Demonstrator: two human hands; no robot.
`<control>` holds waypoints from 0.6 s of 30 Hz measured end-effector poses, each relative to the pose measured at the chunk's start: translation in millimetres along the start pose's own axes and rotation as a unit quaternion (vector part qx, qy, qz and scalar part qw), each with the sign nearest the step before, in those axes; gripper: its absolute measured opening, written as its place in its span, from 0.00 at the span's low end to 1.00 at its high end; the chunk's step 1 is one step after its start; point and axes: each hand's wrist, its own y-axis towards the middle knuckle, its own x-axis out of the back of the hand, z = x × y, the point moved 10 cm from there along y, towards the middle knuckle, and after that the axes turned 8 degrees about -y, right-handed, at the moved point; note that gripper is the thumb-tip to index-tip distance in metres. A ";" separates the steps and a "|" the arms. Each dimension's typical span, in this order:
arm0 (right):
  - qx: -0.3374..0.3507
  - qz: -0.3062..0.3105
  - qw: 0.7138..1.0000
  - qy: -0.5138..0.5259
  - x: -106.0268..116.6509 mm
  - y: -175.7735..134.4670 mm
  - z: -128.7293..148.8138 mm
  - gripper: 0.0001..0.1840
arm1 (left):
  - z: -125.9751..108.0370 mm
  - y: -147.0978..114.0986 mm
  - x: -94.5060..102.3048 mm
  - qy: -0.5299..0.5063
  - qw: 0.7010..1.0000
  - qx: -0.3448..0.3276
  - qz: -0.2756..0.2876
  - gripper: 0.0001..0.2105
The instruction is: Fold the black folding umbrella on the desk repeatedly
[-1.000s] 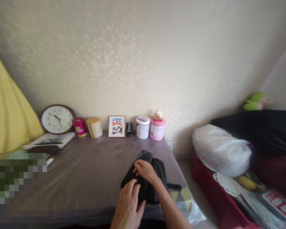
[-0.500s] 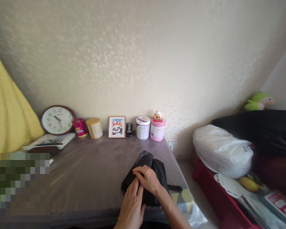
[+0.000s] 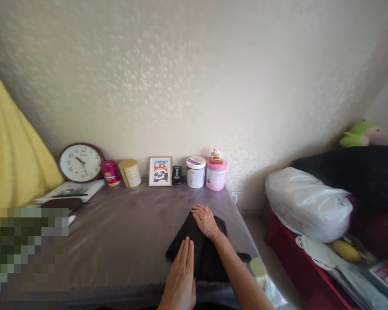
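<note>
A black folded cloth-like item [image 3: 184,234], perhaps an umbrella's canopy, lies on the covered table [image 3: 126,241] near its front right. My right hand [image 3: 205,220] rests flat on the item's far end with its fingers stretched out. Closer to me, my left hand [image 3: 182,271] lies over the near left part, fingers straight and side by side. A dark strap [image 3: 244,257] sticks out to the right from the item. Parts of the black material are hidden beneath my hands and right forearm.
Along the wall stand a clock [image 3: 81,162], a magenta tin [image 3: 110,173], a yellow-lidded tin [image 3: 129,173], a panda picture frame [image 3: 160,171] and two tubs, one purple-lidded [image 3: 195,172], one pink [image 3: 216,176]. Right of the table, a red box [image 3: 286,245] holds various things beside a white plastic bag [image 3: 307,204].
My right hand has moved away from my left, forward to the far end of the black item. The material there looks flatter. My left hand has barely moved.
</note>
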 end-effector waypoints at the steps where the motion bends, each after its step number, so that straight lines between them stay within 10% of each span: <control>1: -0.015 -0.001 1.000 -0.009 1.4 3.5 -5.3 0.14 | 0.2 -0.1 0.0 0.000 1.000 0.000 -0.004 0.46; 6: -0.015 -0.063 0.998 0.016 33.1 -8.3 9.3 0.14 | 1.9 -2.0 -0.6 -0.020 0.999 -0.011 -0.025 0.46; 11: 0.087 0.017 0.993 0.079 22.4 -36.7 56.2 0.15 | 4.9 -2.9 -2.5 -0.044 0.999 -0.007 -0.025 0.43; 18: -0.072 -0.086 0.994 0.019 24.9 -20.4 -15.3 0.16 | 6.4 -1.0 0.5 -0.065 0.997 0.033 0.005 0.40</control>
